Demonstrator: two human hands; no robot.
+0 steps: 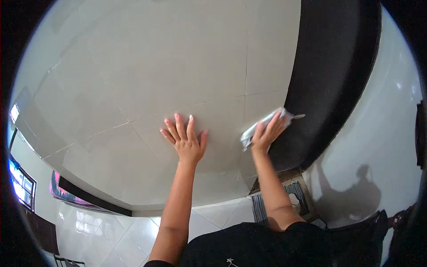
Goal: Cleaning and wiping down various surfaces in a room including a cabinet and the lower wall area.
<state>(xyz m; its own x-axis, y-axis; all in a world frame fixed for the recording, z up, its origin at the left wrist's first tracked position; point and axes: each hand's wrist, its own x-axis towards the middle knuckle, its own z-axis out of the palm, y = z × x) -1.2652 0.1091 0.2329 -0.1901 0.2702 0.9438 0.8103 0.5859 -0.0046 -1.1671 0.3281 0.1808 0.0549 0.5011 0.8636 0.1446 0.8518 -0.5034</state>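
Observation:
My left hand (187, 142) lies flat with spread fingers on a beige tiled wall (160, 73), and it holds nothing. To the right, my right hand (268, 133) presses a folded white cloth (252, 131) against the same wall, next to the dark door (328, 73). Part of the cloth is hidden under the palm and fingers, and its edges look blurred. Just past the fingertips a small metal handle (298, 116) sticks out at the dark door's edge. Thin grout lines run across the tiles.
Below are a glossy white tiled floor (110, 237) and a grey striped mat (258, 207) near the doorway. A white wall (367, 140) with a person's shadow stands at the right. At the lower left are a dark ledge (96, 197), patterned fabric (55, 187) and a window (23, 180).

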